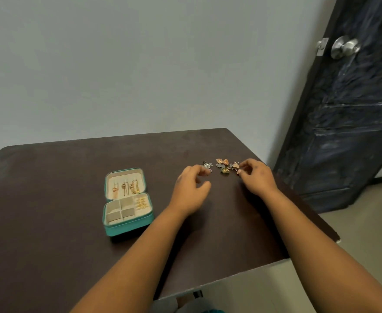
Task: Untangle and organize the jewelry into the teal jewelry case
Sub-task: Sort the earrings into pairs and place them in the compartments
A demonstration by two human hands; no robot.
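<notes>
The teal jewelry case point(126, 229) lies open on the left of the dark table point(50, 188). Gold necklaces point(126, 187) hang in its lid and gold rings point(142, 203) sit in its ring rolls; the square compartments look empty. A small pile of loose jewelry point(222, 165), gold and silver pieces, lies to the right of the case. My left hand point(191, 190) hovers at the pile's left end, fingers curled by a silver piece point(206, 165). My right hand point(256, 177) pinches a small piece point(238, 171) at the pile's right end.
The table's right edge point(316, 213) runs close beside my right hand, with grey floor beyond. A dark door point(352, 114) with a metal knob point(344, 47) stands at the right. A pale wall backs the table.
</notes>
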